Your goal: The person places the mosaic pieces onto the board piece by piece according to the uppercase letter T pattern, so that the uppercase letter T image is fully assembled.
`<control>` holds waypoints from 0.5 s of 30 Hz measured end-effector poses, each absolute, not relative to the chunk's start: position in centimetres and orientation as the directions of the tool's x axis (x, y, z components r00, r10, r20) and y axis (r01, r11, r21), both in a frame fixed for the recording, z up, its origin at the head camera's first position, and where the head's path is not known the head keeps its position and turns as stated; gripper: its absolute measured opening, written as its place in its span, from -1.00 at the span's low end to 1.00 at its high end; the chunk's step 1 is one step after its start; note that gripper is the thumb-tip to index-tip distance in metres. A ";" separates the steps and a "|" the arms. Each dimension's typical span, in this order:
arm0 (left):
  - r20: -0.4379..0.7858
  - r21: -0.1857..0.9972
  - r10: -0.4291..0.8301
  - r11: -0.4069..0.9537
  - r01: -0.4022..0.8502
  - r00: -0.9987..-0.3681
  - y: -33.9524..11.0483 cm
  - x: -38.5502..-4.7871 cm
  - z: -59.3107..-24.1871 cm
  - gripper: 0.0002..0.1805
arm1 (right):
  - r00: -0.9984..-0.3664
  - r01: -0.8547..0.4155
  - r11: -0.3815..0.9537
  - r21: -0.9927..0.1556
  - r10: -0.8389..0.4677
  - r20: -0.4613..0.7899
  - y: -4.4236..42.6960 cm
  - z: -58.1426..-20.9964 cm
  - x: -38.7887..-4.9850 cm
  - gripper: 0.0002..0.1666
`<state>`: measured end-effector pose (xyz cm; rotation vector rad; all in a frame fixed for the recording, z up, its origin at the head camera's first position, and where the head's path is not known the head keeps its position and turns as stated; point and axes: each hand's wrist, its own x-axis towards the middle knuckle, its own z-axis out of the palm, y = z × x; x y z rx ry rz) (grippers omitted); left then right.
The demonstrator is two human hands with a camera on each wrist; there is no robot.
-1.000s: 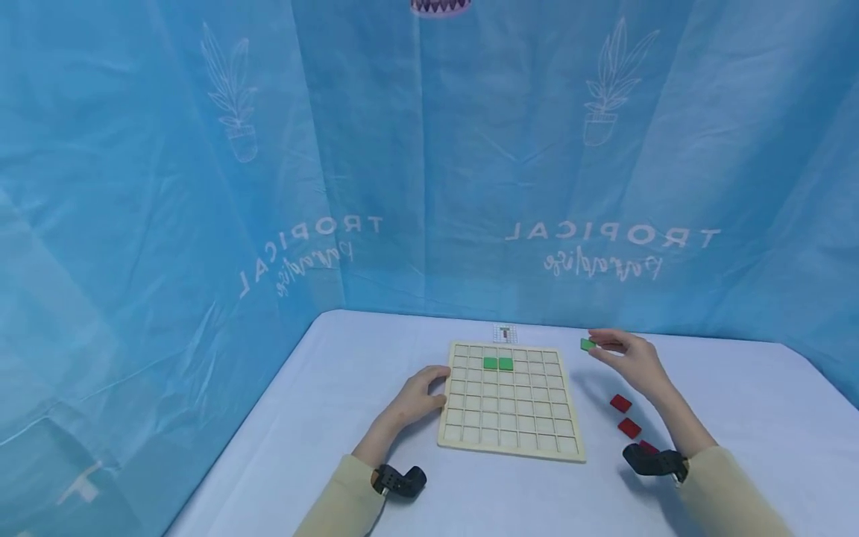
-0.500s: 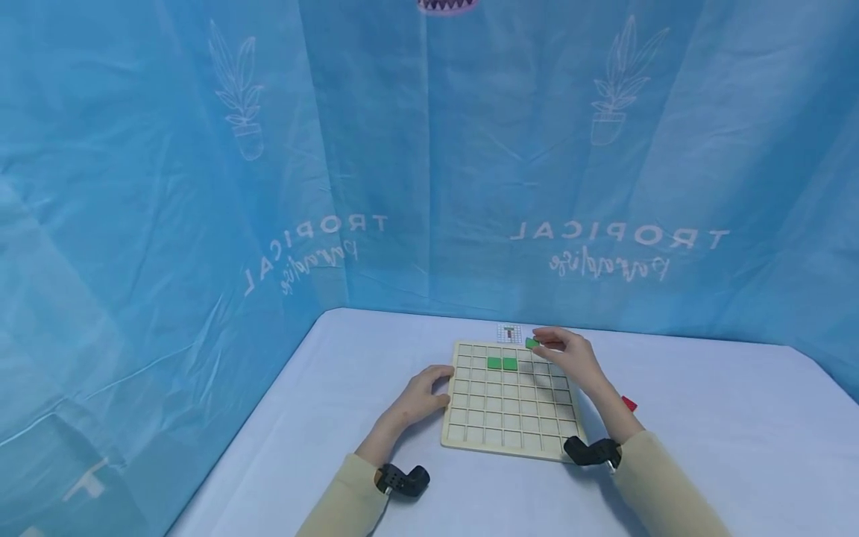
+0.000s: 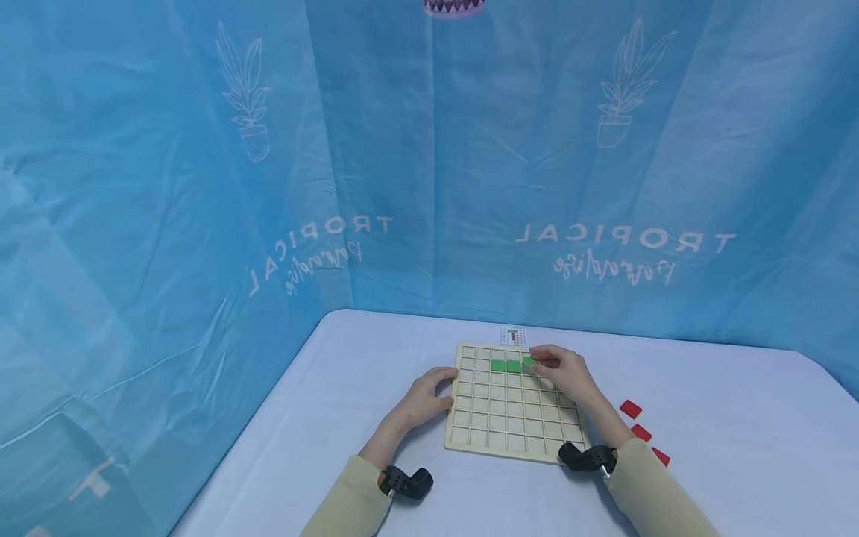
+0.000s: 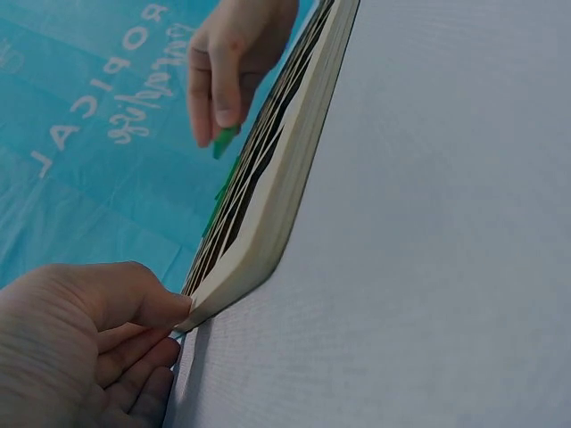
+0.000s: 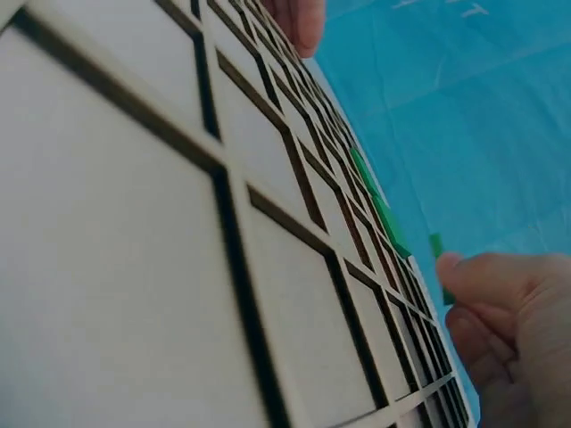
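A pale gridded board point(image 3: 496, 432) lies on the white table. Two green tiles point(image 3: 498, 365) sit side by side in its second row from the back. My right hand point(image 3: 567, 377) pinches a third green tile point(image 3: 529, 362) just right of them; the right wrist view has this tile point(image 5: 436, 245) held slightly off the grid between thumb and fingers. At the board's left edge, my left hand point(image 3: 421, 399) grips the rim with thumb and fingers spread along it. In the left wrist view that thumb point(image 4: 165, 308) presses on the board's corner point(image 4: 241, 272).
Several red tiles point(image 3: 631, 409) lie on the table right of the board, near my right forearm. A small printed grid card point(image 3: 513, 336) is behind the board. Blue curtains point(image 3: 470, 186) hang behind and on the left.
My right hand has carried the green tile leftward from beyond the board's right side to above the grid, then lowered it near the other two. My left hand has stayed at the board's edge.
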<state>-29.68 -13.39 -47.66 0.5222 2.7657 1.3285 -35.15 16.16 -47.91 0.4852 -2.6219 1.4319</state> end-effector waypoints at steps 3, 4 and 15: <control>0.115 0.763 0.306 0.582 0.282 -0.945 -13.3 -29.6 -47.5 -0.43 | -0.936 -0.351 0.539 -0.766 -0.226 0.270 16.1 -48.4 -35.2 -0.60; 0.114 0.763 0.306 0.583 0.281 -0.945 -13.3 -29.6 -47.5 -0.43 | -0.932 -0.361 0.550 -0.753 -0.231 0.278 16.1 -48.5 -35.2 -0.60; 0.113 0.760 0.305 0.587 0.280 -0.946 -13.4 -29.7 -47.5 -0.43 | -0.905 -0.424 0.605 -0.674 -0.270 0.328 15.9 -48.8 -35.5 -0.61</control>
